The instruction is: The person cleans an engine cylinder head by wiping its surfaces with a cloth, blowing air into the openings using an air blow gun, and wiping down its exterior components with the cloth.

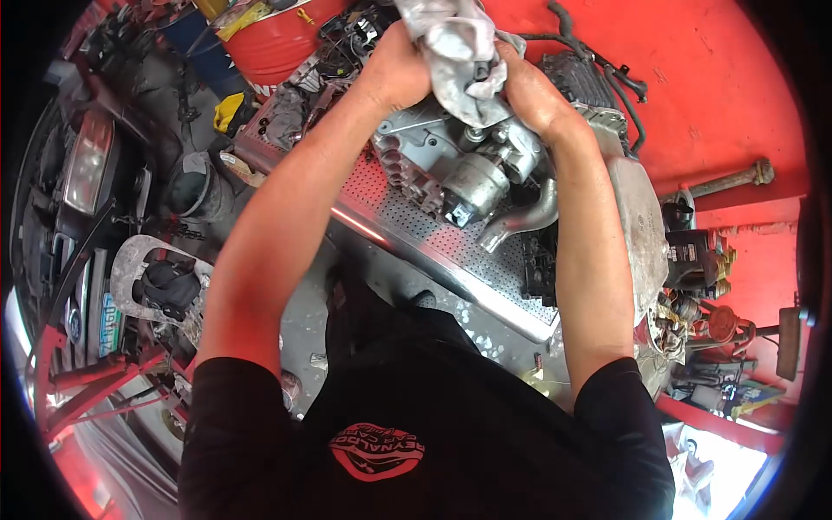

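A crumpled, stained whitish rag (464, 74) is held up between both my hands. My left hand (401, 69) is closed on its left side, and my right hand (529, 89) grips the right side, with some fingertips hidden by the folds. Just below the rag lies a silvery metal engine assembly (416, 178). On it are a round canister-like part (475, 186) and a curved metal pipe (529, 215). The assembly rests on a perforated metal bench (368, 195). Whether the rag touches the metal is hard to make out.
Greasy parts lie along the bench's left, near a red drum (282, 48). A dark bucket (198, 186) and a white plastic chair (130, 260) stand left, beside a car front with a headlight (89, 160). A large metal casing (640, 234) sits right of my right forearm.
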Demonstrator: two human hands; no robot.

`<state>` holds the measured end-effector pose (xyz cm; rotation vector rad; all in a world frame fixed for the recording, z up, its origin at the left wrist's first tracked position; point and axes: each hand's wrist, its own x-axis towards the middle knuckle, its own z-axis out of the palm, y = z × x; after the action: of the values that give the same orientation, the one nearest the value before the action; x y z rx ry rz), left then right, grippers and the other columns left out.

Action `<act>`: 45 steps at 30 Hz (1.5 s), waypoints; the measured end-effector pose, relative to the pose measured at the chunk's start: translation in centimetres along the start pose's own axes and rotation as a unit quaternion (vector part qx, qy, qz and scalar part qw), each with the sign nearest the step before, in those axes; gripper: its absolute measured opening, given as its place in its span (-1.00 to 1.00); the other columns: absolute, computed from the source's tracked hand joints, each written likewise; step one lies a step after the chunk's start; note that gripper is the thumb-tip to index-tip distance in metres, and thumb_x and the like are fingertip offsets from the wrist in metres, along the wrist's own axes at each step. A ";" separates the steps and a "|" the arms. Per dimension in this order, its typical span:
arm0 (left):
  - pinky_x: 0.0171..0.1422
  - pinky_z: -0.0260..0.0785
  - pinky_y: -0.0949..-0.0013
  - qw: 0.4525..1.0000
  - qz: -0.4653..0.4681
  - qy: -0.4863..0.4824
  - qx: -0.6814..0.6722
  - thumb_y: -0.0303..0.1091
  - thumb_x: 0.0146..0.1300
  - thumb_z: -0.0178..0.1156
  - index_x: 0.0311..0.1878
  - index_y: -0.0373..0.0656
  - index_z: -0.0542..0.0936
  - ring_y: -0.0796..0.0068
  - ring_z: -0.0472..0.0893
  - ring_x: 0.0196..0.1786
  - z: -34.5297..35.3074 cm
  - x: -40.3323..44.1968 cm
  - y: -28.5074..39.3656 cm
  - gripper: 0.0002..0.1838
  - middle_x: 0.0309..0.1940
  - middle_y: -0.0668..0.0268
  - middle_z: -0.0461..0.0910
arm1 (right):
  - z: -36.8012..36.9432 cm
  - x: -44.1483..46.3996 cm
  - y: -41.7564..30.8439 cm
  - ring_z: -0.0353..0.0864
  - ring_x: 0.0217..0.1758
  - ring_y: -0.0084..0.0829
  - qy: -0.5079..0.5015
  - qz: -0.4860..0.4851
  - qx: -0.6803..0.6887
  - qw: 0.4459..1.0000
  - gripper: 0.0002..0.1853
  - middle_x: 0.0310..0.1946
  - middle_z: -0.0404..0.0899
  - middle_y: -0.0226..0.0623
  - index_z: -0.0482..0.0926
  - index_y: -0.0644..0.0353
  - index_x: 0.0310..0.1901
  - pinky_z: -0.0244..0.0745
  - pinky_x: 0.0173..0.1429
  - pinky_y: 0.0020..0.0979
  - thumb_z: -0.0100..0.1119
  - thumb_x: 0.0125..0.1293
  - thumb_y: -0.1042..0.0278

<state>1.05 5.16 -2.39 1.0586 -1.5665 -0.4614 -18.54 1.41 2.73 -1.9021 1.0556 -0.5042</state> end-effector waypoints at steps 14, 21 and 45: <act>-0.10 0.50 0.20 0.839 -0.129 0.343 -0.402 -0.32 0.42 -0.07 -0.16 -0.21 0.48 0.27 0.58 -0.20 -10.2 -4.1 6.1 -0.81 -0.21 0.13 0.56 | -0.6 -1.6 -2.1 0.42 0.28 -0.23 -0.057 0.021 -0.098 0.993 -0.11 0.21 0.48 -0.03 0.35 0.35 0.35 0.19 0.39 -0.30 0.21 0.21 -0.28; -0.30 0.52 0.01 0.581 -0.414 0.307 -0.630 -0.19 0.35 0.01 -0.29 -0.18 0.48 0.12 0.59 -0.29 2.5 -19.4 4.8 -0.75 -0.45 0.04 0.53 | -0.8 -1.2 -2.2 0.37 0.34 -0.16 -0.077 -0.002 -0.142 0.987 -0.01 0.23 0.43 0.07 0.24 0.38 0.41 0.14 0.44 -0.33 0.39 0.03 -0.06; -0.09 0.45 0.06 0.751 -0.418 0.429 -0.277 -0.32 0.44 -0.04 0.00 -0.29 0.32 -0.15 0.61 -0.16 21.1 -16.6 11.5 -0.77 -0.22 -0.10 0.59 | -1.4 0.9 -0.6 0.54 -0.18 -0.33 -0.117 -0.086 -0.172 0.974 -0.69 -0.25 0.61 -0.20 0.63 0.29 -0.26 0.38 -0.01 -0.34 0.00 0.20 0.23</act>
<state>-23.41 19.50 -9.19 1.1889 -0.0346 -0.8162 -18.71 0.11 3.87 -2.3080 0.8677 -0.1920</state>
